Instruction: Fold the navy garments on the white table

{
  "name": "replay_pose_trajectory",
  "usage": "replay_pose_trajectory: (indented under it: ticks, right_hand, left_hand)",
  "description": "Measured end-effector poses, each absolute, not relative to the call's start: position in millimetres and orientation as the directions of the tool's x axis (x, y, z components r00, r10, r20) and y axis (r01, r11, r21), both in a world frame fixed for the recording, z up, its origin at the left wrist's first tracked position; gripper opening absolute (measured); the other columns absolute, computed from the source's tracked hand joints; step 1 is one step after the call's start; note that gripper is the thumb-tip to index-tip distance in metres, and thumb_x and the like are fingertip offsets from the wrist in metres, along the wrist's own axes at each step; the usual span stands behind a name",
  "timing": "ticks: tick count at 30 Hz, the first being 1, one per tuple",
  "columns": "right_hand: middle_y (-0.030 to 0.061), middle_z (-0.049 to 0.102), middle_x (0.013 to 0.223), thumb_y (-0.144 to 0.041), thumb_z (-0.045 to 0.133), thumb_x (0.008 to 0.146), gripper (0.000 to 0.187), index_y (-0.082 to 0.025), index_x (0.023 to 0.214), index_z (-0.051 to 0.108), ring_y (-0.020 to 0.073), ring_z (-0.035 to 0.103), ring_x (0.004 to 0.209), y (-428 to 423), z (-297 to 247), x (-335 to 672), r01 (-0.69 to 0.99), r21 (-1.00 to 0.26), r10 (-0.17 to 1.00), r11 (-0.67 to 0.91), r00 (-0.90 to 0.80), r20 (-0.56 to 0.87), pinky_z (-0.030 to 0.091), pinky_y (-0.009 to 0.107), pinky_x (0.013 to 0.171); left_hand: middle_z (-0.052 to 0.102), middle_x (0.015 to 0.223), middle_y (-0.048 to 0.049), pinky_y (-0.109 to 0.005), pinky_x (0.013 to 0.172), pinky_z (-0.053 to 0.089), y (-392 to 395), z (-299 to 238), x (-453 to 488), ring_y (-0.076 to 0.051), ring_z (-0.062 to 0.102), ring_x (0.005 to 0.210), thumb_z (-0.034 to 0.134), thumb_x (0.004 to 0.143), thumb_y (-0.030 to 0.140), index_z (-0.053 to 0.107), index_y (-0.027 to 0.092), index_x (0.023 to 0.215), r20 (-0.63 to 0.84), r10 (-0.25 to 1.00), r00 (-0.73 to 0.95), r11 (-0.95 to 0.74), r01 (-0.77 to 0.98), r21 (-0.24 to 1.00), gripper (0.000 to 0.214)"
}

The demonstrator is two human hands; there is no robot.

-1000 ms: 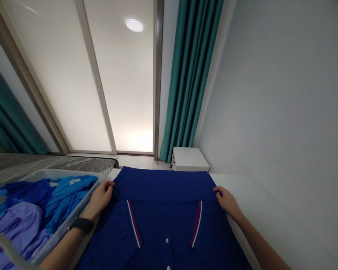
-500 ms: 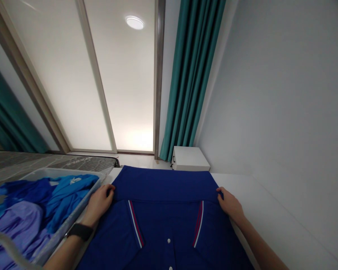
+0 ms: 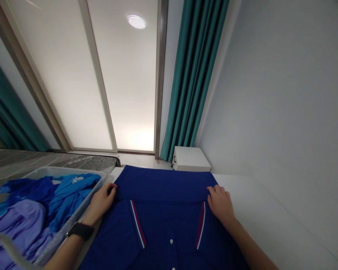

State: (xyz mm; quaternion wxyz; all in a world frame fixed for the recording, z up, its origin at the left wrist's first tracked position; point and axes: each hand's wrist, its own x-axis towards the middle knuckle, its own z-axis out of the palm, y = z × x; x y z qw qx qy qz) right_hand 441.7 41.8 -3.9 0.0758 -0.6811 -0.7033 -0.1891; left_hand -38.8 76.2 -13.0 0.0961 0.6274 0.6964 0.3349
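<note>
A dark blue polo shirt (image 3: 163, 225) with red-and-white striped sleeve trim and white buttons lies flat on a white table (image 3: 259, 210). My left hand (image 3: 101, 200), a black watch on its wrist, pinches the shirt's left edge at the fold line. My right hand (image 3: 220, 204) lies flat on the shirt's right side with fingers stretched out, pressing the cloth.
A clear plastic bin (image 3: 73, 221) at the left holds blue and lilac clothes (image 3: 39, 202). A small white cabinet (image 3: 190, 164) stands beyond the table, by a teal curtain (image 3: 191, 75). The grey wall runs along the right.
My right hand has let go of the shirt's right edge and moved inward, now lying flat on the cloth. The left hand has stayed put.
</note>
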Motion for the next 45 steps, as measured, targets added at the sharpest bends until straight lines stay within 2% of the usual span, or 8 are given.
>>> replay_pose_trajectory:
  ticks: [8, 13, 19, 24, 29, 33, 38, 45]
  right_hand:
    - [0.0055, 0.061, 0.100, -0.016, 0.046, 0.091, 0.023, -0.023, 0.107, 0.061, 0.0230, 0.051, 0.097, 60, 22, 291, 0.883, -0.112, 0.863, 0.455, -0.406, 0.300, 0.033, 0.036, 0.084]
    - [0.0032, 0.064, 0.102, -0.020, 0.046, 0.092, 0.020, -0.024, 0.107, 0.059, 0.0211, 0.054, 0.097, 73, 22, 202, 0.746, -0.239, 0.780, 0.621, -0.559, 0.282, 0.034, 0.035, 0.086]
    - [0.0063, 0.064, 0.106, -0.039, 0.056, 0.088, 0.029, -0.021, 0.111, 0.055, 0.0257, 0.055, 0.100, 80, 16, 126, 0.725, -0.333, 0.796, 0.603, -0.524, 0.303, 0.038, 0.039, 0.087]
    - [0.0062, 0.065, 0.103, -0.024, 0.051, 0.089, 0.016, -0.022, 0.103, 0.057, 0.0235, 0.057, 0.098, 88, 7, 111, 0.703, -0.405, 0.810, 0.585, -0.478, 0.339, 0.041, 0.036, 0.084]
    - [0.0033, 0.065, 0.088, -0.021, 0.042, 0.091, 0.019, -0.022, 0.090, 0.061, 0.0185, 0.061, 0.083, 105, 1, 125, 0.486, -0.696, 0.848, 0.528, -0.333, 0.412, 0.044, 0.029, 0.074]
    - [0.0010, 0.062, 0.074, -0.035, 0.039, 0.092, 0.025, -0.020, 0.085, 0.059, 0.0177, 0.059, 0.068, 119, 10, 145, 0.297, -0.850, 0.901, 0.435, -0.154, 0.407, 0.043, 0.027, 0.064]
    - [0.0028, 0.063, 0.075, -0.037, 0.042, 0.090, 0.026, -0.019, 0.085, 0.060, 0.0190, 0.059, 0.070, 129, 23, 164, 0.291, -0.851, 0.898, 0.437, -0.085, 0.432, 0.045, 0.029, 0.065]
    - [0.0060, 0.065, 0.095, -0.021, 0.042, 0.090, 0.022, -0.021, 0.098, 0.063, 0.0201, 0.061, 0.088, 104, 21, 146, 0.401, -0.688, 0.797, 0.604, -0.314, 0.516, 0.047, 0.032, 0.081]
  left_hand:
    - [0.071, 0.089, -0.0060, -0.037, 0.083, 0.047, 67, -4, -34, -0.029, 0.065, 0.089, 0.048, 0.082, 0.048, 0.066, 0.023, 0.085, 0.262, 0.933, -0.248, -0.046, 0.639, 0.768, 0.031]
    - [0.070, 0.089, -0.0055, -0.036, 0.079, 0.048, 61, 2, -28, -0.029, 0.063, 0.088, 0.046, 0.085, 0.047, 0.070, 0.025, 0.081, 0.265, 0.911, -0.316, -0.097, 0.460, 0.883, 0.033]
    - [0.069, 0.083, -0.0074, -0.038, 0.083, 0.048, 56, 8, -21, -0.026, 0.063, 0.082, 0.038, 0.089, 0.051, 0.072, 0.021, 0.091, 0.227, 0.939, -0.259, -0.118, 0.376, 0.919, 0.045]
    - [0.071, 0.094, -0.0105, -0.038, 0.091, 0.047, 57, 5, -19, -0.025, 0.064, 0.092, 0.031, 0.093, 0.056, 0.069, 0.014, 0.099, 0.226, 0.945, -0.238, -0.132, 0.356, 0.925, 0.057]
    - [0.072, 0.087, -0.0091, -0.039, 0.087, 0.050, 60, -3, -20, -0.024, 0.067, 0.085, 0.026, 0.096, 0.057, 0.062, 0.014, 0.118, 0.210, 0.954, -0.215, -0.141, 0.299, 0.944, 0.060]
    - [0.073, 0.092, -0.0100, -0.039, 0.091, 0.049, 61, -8, -21, -0.024, 0.067, 0.090, 0.028, 0.096, 0.055, 0.064, 0.014, 0.113, 0.166, 0.964, -0.209, -0.102, 0.287, 0.952, 0.057]
    - [0.073, 0.096, -0.0095, -0.036, 0.088, 0.050, 71, -5, -19, -0.022, 0.067, 0.091, 0.029, 0.096, 0.047, 0.065, 0.014, 0.106, 0.114, 0.968, -0.224, -0.034, 0.333, 0.942, 0.050]
    - [0.071, 0.107, -0.0085, -0.029, 0.086, 0.050, 142, 12, -19, -0.019, 0.067, 0.097, 0.027, 0.099, 0.031, 0.055, 0.015, 0.125, 0.025, 0.972, -0.232, 0.080, 0.431, 0.899, 0.042]
